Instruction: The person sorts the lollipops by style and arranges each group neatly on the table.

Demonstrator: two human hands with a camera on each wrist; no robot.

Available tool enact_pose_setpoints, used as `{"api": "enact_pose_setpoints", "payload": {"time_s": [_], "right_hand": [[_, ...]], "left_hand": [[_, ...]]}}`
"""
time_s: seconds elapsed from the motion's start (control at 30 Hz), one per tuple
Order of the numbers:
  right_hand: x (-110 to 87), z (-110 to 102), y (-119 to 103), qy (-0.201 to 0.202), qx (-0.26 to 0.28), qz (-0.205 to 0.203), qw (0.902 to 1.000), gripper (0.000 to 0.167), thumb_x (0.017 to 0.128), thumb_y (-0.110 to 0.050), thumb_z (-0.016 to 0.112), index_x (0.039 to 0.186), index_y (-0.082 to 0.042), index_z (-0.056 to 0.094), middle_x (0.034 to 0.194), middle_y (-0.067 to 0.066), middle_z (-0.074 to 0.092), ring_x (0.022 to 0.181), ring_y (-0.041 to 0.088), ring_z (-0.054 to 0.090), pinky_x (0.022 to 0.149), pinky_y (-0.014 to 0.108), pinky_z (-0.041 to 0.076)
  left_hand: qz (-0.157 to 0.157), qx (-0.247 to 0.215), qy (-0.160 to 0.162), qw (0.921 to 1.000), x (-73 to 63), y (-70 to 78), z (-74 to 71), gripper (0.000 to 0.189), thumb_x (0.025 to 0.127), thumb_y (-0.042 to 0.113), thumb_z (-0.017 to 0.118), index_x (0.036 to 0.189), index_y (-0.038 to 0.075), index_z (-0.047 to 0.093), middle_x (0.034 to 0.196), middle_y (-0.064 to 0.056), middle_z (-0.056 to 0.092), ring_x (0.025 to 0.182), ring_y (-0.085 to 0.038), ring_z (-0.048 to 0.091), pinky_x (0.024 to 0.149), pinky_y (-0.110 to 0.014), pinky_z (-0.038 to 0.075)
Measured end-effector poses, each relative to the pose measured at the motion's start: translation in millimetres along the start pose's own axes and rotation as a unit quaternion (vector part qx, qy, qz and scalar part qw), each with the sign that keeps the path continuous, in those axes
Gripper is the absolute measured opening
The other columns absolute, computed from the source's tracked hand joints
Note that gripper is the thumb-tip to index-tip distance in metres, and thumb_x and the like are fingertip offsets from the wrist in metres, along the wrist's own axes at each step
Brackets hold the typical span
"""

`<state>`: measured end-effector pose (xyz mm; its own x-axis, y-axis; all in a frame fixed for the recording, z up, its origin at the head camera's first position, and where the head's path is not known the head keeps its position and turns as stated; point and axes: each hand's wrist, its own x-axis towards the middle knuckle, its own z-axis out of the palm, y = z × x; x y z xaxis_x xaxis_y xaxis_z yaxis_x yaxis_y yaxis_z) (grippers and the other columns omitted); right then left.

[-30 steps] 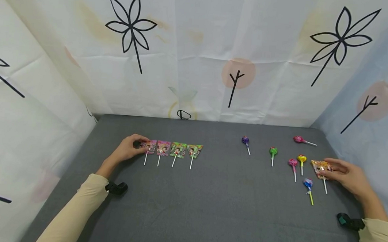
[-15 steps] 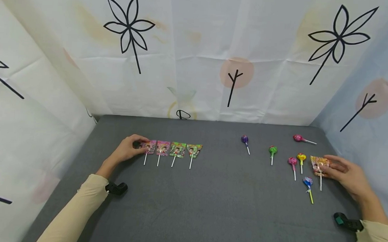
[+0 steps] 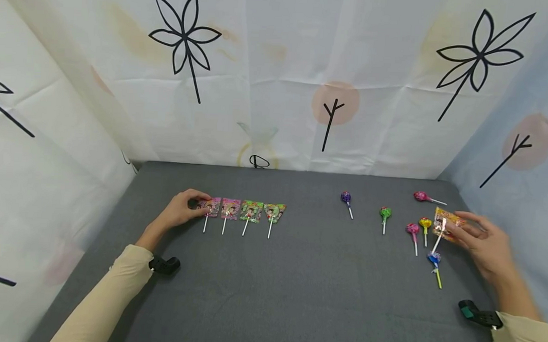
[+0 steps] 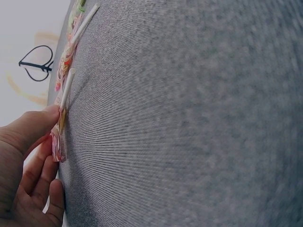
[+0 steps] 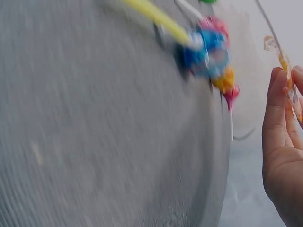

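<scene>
My left hand (image 3: 181, 208) pinches the leftmost pink-wrapped flat lollipop (image 3: 214, 206) of a row, thumb on its wrapper; in the left wrist view its white stick (image 4: 68, 87) points away from the thumb. Beside it lie a second pink-wrapped lollipop (image 3: 230, 208) and two green-wrapped ones (image 3: 251, 211). Over at the right, my right hand (image 3: 490, 249) holds an orange-wrapped flat lollipop (image 3: 442, 221) between thumb and fingers, raised off the grey table in the right wrist view. Its stick overlaps the top of a blue round lollipop (image 3: 434, 258) in the head view.
Round lollipops lie loose at the right: a yellow one (image 3: 425, 223), two pink ones (image 3: 412, 229), a green one (image 3: 385, 212) and a purple one (image 3: 345, 197). White printed cloth (image 3: 285, 125) stands behind the grey table (image 3: 296, 286).
My right hand has lifted the orange-wrapped lollipop and moved it slightly left and away from me, its stick now slanting lower left. My left hand has stayed in place.
</scene>
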<state>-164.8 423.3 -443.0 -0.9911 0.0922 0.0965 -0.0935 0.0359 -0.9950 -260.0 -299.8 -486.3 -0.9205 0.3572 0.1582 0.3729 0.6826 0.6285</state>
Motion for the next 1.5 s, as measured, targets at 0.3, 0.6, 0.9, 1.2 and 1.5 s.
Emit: {"api": "enact_pose_setpoints", "payload": {"time_s": [0.3,0.6,0.9,1.2,1.5], "right_hand": [[3.0,34.9,0.5,-0.045,0.042,-0.001,0.9981,0.034,0.097,0.010,0.062,0.126,-0.008,0.064,0.102,-0.002,0.074,0.086,0.008,0.069,0.070,0.024,0.056],[10.3,72.0,-3.5,-0.074,-0.054,0.017,0.9956,0.032,0.096,-0.001,0.070,0.126,-0.009,0.063,0.106,-0.008,0.072,0.083,0.007,0.068,0.070,0.026,0.056],[18.3,109.5,-8.8,-0.131,-0.078,-0.013,0.9882,0.040,0.096,-0.001,0.070,0.133,0.003,0.055,0.113,0.004,0.069,0.093,0.012,0.068,0.077,0.030,0.057],[26.0,144.7,-9.6,-0.160,-0.097,-0.021,0.9821,0.041,0.097,-0.005,0.071,0.134,0.005,0.056,0.113,0.011,0.069,0.089,0.015,0.068,0.073,0.035,0.057],[33.5,181.5,-4.6,-0.200,-0.084,-0.023,0.9759,0.041,0.096,-0.006,0.072,0.133,0.006,0.057,0.115,0.021,0.069,0.091,0.021,0.071,0.077,0.044,0.056]], "left_hand": [[0.000,-0.002,0.000,1.0000,-0.3,-0.4,0.4,0.036,0.093,0.018,0.078,0.123,-0.001,0.070,0.121,-0.019,0.063,0.114,-0.039,0.056,0.097,-0.060,0.039],[0.000,-0.005,0.002,1.0000,-0.9,-1.1,1.2,0.035,0.092,0.015,0.079,0.123,0.000,0.071,0.121,-0.019,0.063,0.114,-0.039,0.056,0.097,-0.059,0.039],[0.002,-0.005,0.003,1.0000,-1.5,-0.4,1.3,0.035,0.092,0.014,0.079,0.122,0.000,0.071,0.121,-0.019,0.063,0.113,-0.039,0.056,0.097,-0.059,0.040],[0.002,-0.006,0.003,1.0000,-0.3,-0.7,1.1,0.035,0.092,0.014,0.079,0.123,-0.001,0.070,0.120,-0.019,0.063,0.113,-0.039,0.056,0.097,-0.059,0.040],[-0.005,-0.001,0.000,1.0000,1.2,-1.1,0.4,0.036,0.092,0.015,0.078,0.123,0.000,0.070,0.121,-0.019,0.063,0.115,-0.039,0.055,0.098,-0.060,0.038]]}}
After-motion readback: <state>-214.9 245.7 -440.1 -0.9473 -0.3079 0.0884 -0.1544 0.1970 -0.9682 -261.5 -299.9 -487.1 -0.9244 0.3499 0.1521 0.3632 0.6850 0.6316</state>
